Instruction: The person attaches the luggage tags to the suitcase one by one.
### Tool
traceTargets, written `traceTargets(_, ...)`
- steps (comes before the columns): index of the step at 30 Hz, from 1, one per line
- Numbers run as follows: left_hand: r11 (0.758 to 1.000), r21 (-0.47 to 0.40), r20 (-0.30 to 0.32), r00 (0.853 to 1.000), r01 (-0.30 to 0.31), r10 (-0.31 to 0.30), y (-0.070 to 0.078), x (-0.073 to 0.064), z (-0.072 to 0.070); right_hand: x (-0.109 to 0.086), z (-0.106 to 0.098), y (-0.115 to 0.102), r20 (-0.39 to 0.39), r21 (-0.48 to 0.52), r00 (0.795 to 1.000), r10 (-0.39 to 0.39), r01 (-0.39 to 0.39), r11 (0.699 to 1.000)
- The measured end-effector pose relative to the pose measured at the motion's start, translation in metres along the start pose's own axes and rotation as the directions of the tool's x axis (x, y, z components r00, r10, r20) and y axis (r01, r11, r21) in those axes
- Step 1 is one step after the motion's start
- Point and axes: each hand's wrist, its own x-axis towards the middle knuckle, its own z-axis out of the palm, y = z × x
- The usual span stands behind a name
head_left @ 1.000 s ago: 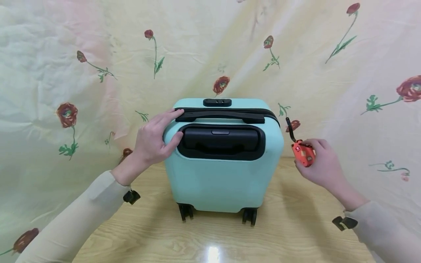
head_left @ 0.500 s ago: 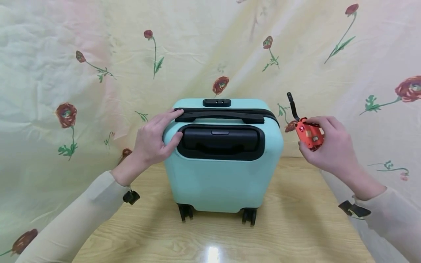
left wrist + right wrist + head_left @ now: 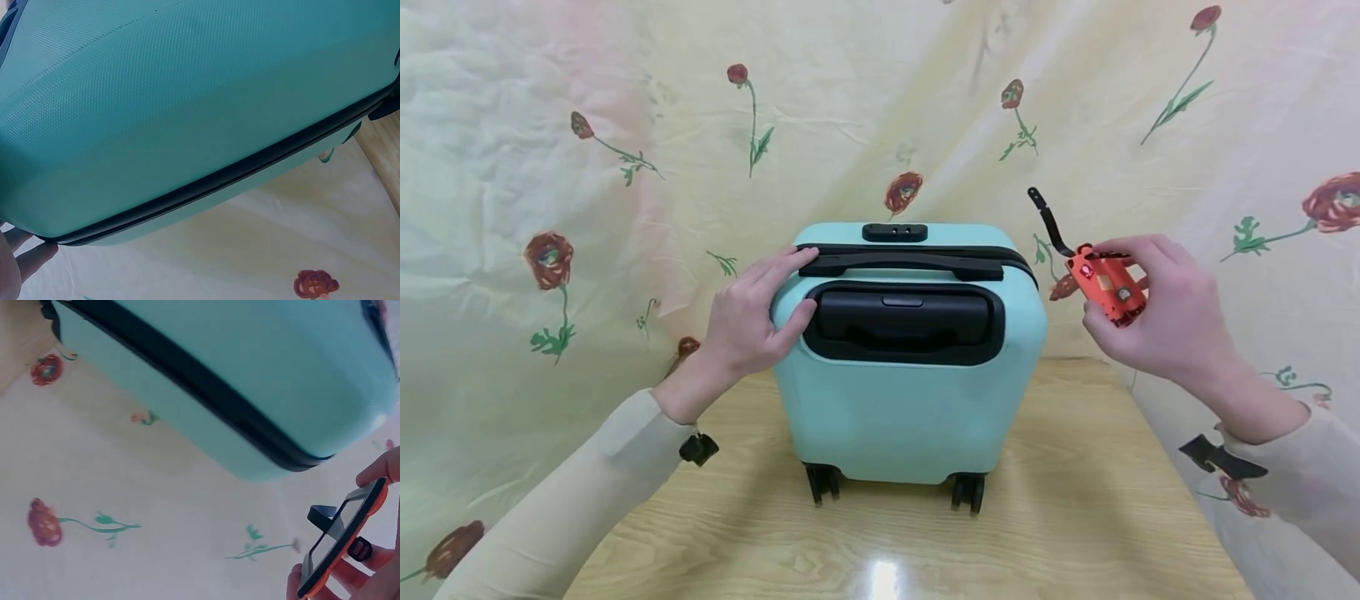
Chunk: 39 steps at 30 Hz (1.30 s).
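Note:
A mint-green suitcase [image 3: 895, 421] stands upright on black wheels in the middle of the head view. Its top carries a black side handle [image 3: 902, 262] and a recessed black pull handle [image 3: 902, 315]. My left hand [image 3: 741, 321] rests on the upper left corner, fingers extended over the top edge and thumb on the face nearest me. Right of the suitcase, my right hand [image 3: 1183, 312] pinches a red luggage tag [image 3: 1103, 286] between thumb and fingers, clear of the case. A black strap [image 3: 1049, 223] sticks up from the tag. The right wrist view shows the tag's clear-windowed side [image 3: 342, 537].
The suitcase stands on a wood-grain surface [image 3: 700, 533]. Behind and on both sides hangs a cream cloth [image 3: 647, 58] printed with red flowers. A black combination lock [image 3: 895, 233] sits on the suitcase's far top edge.
My right hand has risen with the luggage tag and shifted a little to the right. The strap now leans further left. Left hand and suitcase have stayed in place.

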Motion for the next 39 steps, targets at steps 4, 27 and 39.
traceTargets(4,1.000,-0.001,-0.002,1.000,0.003,-0.003,0.000,0.000,0.001,0.010,-0.009,-0.014,0.019,0.021,0.999,-0.028,0.027,0.999)
traceTargets(27,1.000,-0.004,0.003,1.000,0.011,-0.011,0.000,0.000,0.000,0.060,-0.059,-0.070,0.308,0.204,0.951,0.005,-0.072,0.976)
traceTargets(39,1.000,-0.007,0.014,1.000,0.019,-0.019,0.003,0.000,-0.002,0.073,-0.069,-0.081,0.512,0.294,0.859,-0.012,-0.162,0.942)
